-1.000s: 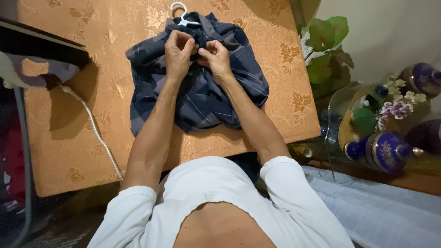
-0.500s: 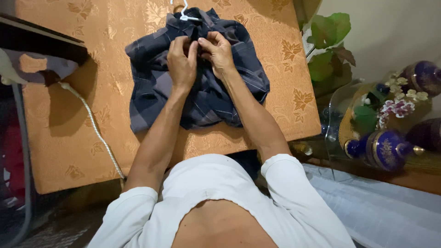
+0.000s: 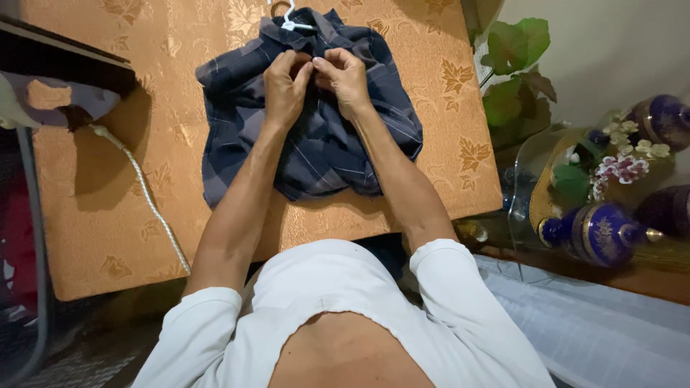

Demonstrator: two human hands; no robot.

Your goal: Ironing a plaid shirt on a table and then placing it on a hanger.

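From your head camera, you look down on an orange-gold cloth (image 3: 431,144) with a leaf pattern, covering the surface. A dark plaid shirt (image 3: 316,151) lies at its twelve o'clock end on a white hanger (image 3: 289,16). Your left hand (image 3: 285,90) and right hand (image 3: 346,80) meet just below the collar, fingers of both closed in a pinch on the shirt's front edge. A white braided cord (image 3: 147,197) trails across the cloth at nine o'clock. At three o'clock stand a green leafy plant (image 3: 514,68), blue-and-gold vases (image 3: 596,233) and artificial flowers (image 3: 622,169). No packages or signs are legible.
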